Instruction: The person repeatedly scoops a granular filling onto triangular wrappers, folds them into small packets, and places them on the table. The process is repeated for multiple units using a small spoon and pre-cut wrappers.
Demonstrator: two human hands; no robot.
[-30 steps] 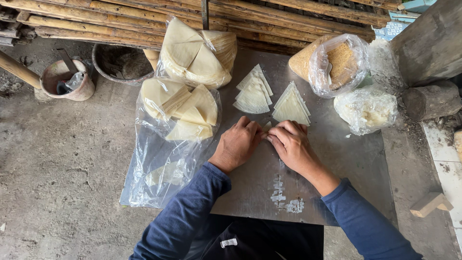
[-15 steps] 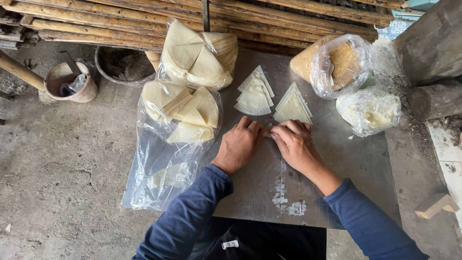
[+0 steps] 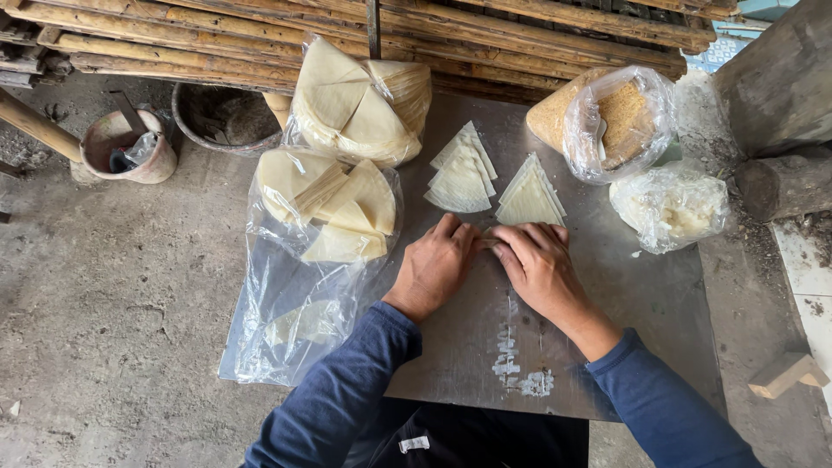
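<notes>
I see the grey metal worktop [image 3: 659, 303] carrying two clear bags of pale triangular wrappers [image 3: 334, 195] on the left and two loose wrapper stacks [image 3: 464, 169] just beyond my hands. My left hand [image 3: 433, 264] and right hand [image 3: 542, 264] lie knuckles-up, fingertips meeting, curled over a small wrapper piece [image 3: 490, 243] pinched between them at the worktop's middle.

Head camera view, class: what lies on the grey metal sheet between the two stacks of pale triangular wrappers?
Nothing: a narrow bare strip of the grey metal sheet separates the left stack from the right stack, seen in the head view.
</notes>
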